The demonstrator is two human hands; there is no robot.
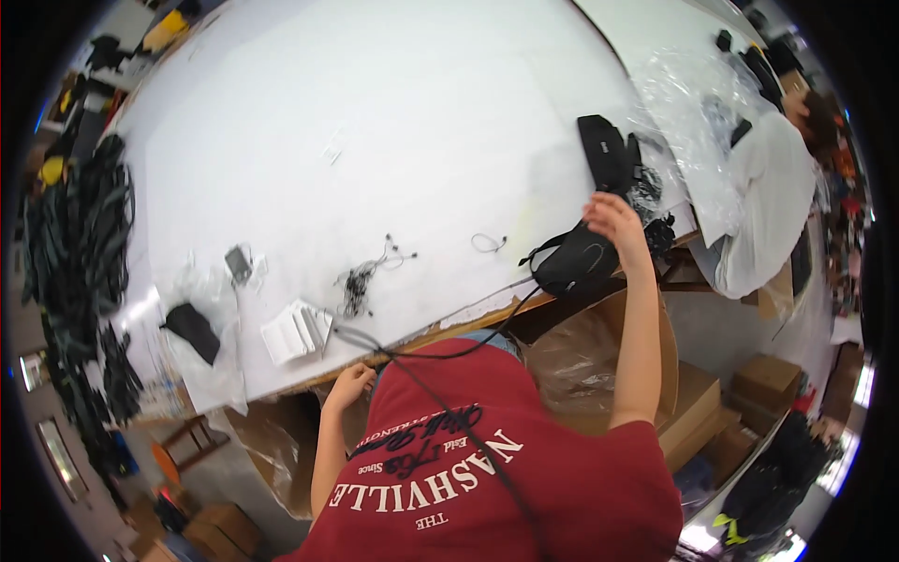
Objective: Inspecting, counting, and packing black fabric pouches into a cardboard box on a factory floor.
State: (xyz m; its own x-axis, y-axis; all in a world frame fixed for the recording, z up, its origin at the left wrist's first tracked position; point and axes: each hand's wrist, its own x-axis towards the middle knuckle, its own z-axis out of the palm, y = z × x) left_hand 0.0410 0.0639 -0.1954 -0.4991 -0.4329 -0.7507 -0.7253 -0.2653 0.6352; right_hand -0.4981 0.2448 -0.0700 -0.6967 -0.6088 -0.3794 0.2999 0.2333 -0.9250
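Observation:
Over a black zipped pouch (576, 260) at the table's front right, my right hand (613, 222) is raised with its fingers apart and nothing visible in them. Just beyond that hand lies a flat black case (607, 155). My left hand (351, 384) hangs low at the table's front edge beside my red shirt, its fingers loosely bent and no object visible in them. Close to it stands a stack of small white booklets (297, 332). A black cable (440, 355) crosses in front of my chest. Several thin cables (358, 285) lie tangled behind the booklets.
The white table (393, 140) spreads ahead. A single looped cable (487, 244) and a small grey box (238, 266) lie on it. At left are a black pouch (193, 332) on clear plastic and hanging black straps (84, 234). Plastic wrap (698, 103) covers the right; cartons (766, 381) stand below.

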